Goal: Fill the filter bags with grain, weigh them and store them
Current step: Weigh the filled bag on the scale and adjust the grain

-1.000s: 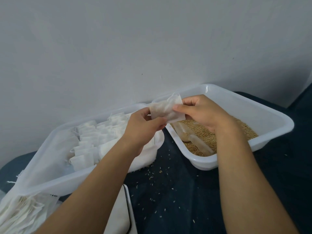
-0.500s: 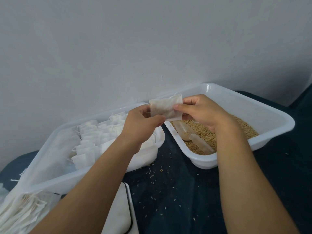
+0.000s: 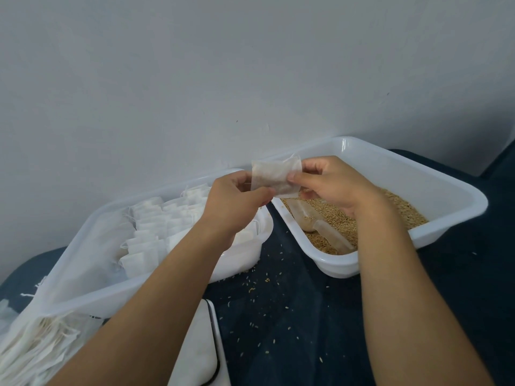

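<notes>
At frame centre I have one filter bag (image 3: 274, 176) held flat and clear of both tubs. My left hand (image 3: 237, 204) pinches its left edge; my right hand (image 3: 331, 185) pinches its right edge. Below right, the white tub (image 3: 434, 188) contains grain (image 3: 404, 210) and a clear scoop (image 3: 315, 224). Centre left, a second tub (image 3: 83, 246) holds bags (image 3: 156, 227).

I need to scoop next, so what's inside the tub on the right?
The right tub holds brown grain with a clear plastic scoop lying on it, near the left end. The right hand and forearm cover part of the grain, so anything beneath them cannot be seen.
</notes>
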Motion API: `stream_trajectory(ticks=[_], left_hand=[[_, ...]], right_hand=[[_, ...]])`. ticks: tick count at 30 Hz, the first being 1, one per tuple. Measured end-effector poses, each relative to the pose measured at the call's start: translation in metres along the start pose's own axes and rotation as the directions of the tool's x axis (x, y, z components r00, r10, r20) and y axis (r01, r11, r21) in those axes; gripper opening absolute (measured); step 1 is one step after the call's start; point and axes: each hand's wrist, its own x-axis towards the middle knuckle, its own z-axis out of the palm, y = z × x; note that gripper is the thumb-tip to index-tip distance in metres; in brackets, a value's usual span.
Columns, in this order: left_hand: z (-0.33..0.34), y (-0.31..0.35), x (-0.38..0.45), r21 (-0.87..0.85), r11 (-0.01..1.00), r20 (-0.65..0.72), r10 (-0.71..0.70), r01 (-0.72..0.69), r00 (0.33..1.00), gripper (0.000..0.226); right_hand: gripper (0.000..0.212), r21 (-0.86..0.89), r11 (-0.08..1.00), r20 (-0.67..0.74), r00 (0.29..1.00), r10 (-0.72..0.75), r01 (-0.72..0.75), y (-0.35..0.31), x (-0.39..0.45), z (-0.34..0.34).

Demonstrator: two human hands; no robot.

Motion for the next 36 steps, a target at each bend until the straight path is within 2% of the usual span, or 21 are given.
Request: stream_trajectory(ticks=[11,16,25,29,33,36], left_hand=[[-0.001,0.000,0.000,-0.034,0.999,0.000,-0.006,0.006,1.000,0.014],[-0.001,-0.001,-0.001,-0.052,0.999,0.008,-0.015,0.016,1.000,0.027],[-0.002,-0.008,0.001,-0.096,0.995,0.019,-0.031,0.033,0.999,0.014],[0.000,-0.012,-0.005,-0.176,0.983,0.026,-0.056,0.060,0.998,0.019],[-0.002,-0.019,-0.023,-0.238,0.964,0.080,-0.105,0.121,0.991,0.023],[-0.009,-0.025,-0.042,-0.141,0.988,0.099,-0.048,0.062,0.994,0.020]], right_hand=[[0.011,-0.023,1.000,-0.022,1.000,-0.011,0.010,-0.002,-0.001,0.000],[0.012,-0.042,0.999,-0.023,1.000,-0.017,0.016,-0.002,-0.001,0.000],[0.013,-0.076,0.995,-0.022,0.998,-0.066,0.064,-0.004,-0.002,0.000],[0.023,-0.131,0.977,-0.040,0.983,-0.177,0.171,-0.012,-0.004,0.002],[0.008,-0.222,0.928,-0.004,0.952,-0.308,0.299,-0.034,-0.011,0.010],[0.004,-0.308,0.883,0.078,0.934,-0.348,0.354,-0.054,-0.023,0.018]])
